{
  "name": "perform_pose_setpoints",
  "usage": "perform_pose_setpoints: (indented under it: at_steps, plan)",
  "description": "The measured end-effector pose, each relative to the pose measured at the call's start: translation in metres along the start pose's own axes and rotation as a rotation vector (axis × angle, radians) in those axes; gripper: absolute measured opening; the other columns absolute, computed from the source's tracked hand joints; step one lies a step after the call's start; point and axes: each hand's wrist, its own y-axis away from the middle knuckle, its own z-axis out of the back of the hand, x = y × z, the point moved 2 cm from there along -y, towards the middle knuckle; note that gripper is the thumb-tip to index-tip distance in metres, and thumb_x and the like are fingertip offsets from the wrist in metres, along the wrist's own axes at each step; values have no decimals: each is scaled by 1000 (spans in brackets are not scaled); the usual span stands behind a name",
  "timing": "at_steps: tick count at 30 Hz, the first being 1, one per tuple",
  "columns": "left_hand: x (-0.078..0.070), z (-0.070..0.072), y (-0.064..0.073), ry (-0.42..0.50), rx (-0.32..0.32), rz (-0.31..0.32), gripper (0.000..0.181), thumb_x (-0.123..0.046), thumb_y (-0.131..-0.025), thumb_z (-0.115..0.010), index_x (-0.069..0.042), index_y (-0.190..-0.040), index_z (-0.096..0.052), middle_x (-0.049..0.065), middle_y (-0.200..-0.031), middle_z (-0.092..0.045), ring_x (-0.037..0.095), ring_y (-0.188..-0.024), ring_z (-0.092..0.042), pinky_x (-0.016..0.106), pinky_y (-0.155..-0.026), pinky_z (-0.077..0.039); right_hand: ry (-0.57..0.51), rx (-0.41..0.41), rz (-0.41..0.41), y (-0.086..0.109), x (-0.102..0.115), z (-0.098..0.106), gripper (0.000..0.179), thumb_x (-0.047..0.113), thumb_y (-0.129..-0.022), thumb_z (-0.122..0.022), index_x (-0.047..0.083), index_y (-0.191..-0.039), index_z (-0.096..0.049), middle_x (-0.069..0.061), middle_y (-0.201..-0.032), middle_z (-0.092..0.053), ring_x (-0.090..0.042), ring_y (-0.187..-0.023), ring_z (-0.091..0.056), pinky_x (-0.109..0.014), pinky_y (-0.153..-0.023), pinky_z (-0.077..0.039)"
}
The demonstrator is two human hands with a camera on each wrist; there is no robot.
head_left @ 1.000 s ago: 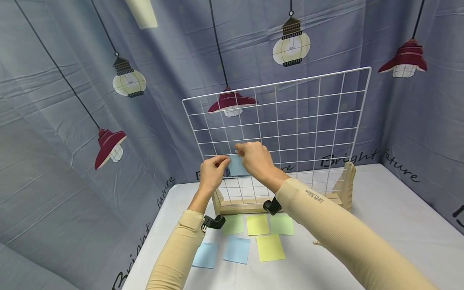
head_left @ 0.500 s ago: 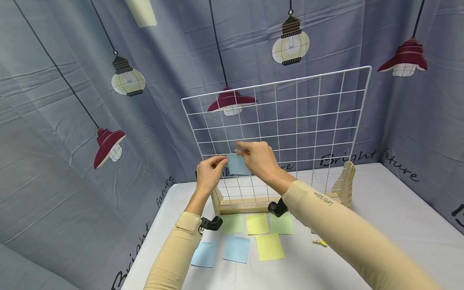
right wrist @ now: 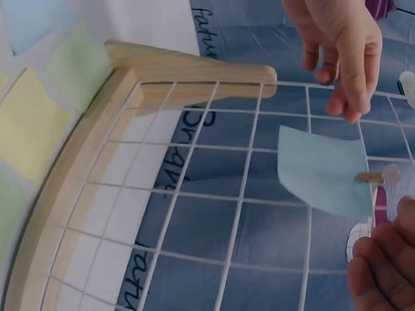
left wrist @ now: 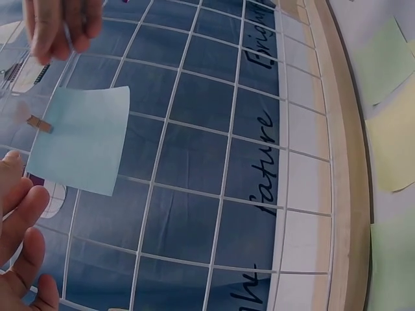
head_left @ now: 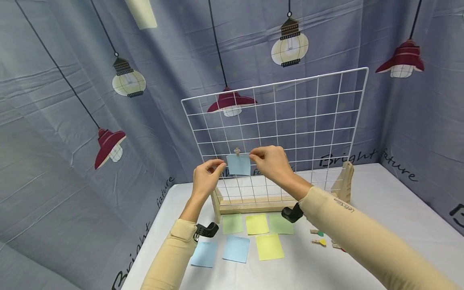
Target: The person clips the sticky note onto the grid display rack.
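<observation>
A light blue paper note point(head_left: 239, 166) hangs on the white wire grid panel point(head_left: 274, 83), with a small wooden clothespin point(head_left: 237, 152) at the middle of its top edge. The clothespin point(right wrist: 369, 177) bears a pale round decoration in the right wrist view. My left hand point(head_left: 206, 180) is beside the note's upper left corner, fingers loosely bent and holding nothing. On the other side, my right hand point(head_left: 273, 163) hovers at the upper right corner, its fingertips just off the paper point(left wrist: 84, 139) in the left wrist view.
The panel stands in a wooden base point(head_left: 253, 208) on a white table. In front lie green notes point(head_left: 232, 224), yellow notes point(head_left: 270, 247) and blue notes point(head_left: 236, 249). Small decorated clothespins point(head_left: 319, 242) lie to the right, partly under my right forearm. A printed curtain point(head_left: 163, 133) hangs behind.
My right hand has let go of the clothespin and moved right, uncovering it on the note. My left hand has drawn slightly left and down from the paper. More table clothespins show now.
</observation>
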Motion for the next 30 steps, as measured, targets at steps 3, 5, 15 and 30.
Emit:
perform_pose_setpoints:
  at_steps: [3, 5, 15, 30]
  plan:
    - [-1, 2, 4, 3, 15, -3, 22, -34, -97, -73, -17, -109, -80, -2, -94, -77, 15, -77, -58, 26, -62, -42, -16, 3, -15, 6, -7, 3, 20, 19, -99, -69, 6, -110, -80, -10, -101, -80, -26, -92, -75, -43, -77, -59]
    - [-2, 3, 7, 3, 22, -3, 22, -35, -97, -73, -17, -109, -80, -2, -93, -76, 15, -77, -59, 26, -62, -43, -19, 8, -21, 9, -11, 6, 21, 20, -99, -69, 6, -109, -80, -10, -101, -80, -27, -92, -76, -43, -77, -59]
    - [-2, 9, 16, -21, 46, -10, 24, -38, -96, -73, -19, -110, -79, -3, -99, -77, 15, -83, -63, 28, -67, -47, -22, 33, -68, 26, -26, 24, 24, 27, -98, -71, 10, -113, -80, -9, -103, -80, -25, -92, -75, -42, -78, -59]
    - [4, 16, 34, -30, 117, 14, 27, -40, -94, -76, -23, -115, -76, -2, -110, -76, 15, -90, -65, 32, -76, -50, 55, 30, -115, 63, -56, 57, 34, 31, -97, -72, 5, -119, -76, -13, -107, -79, -28, -94, -74, -40, -76, -58]
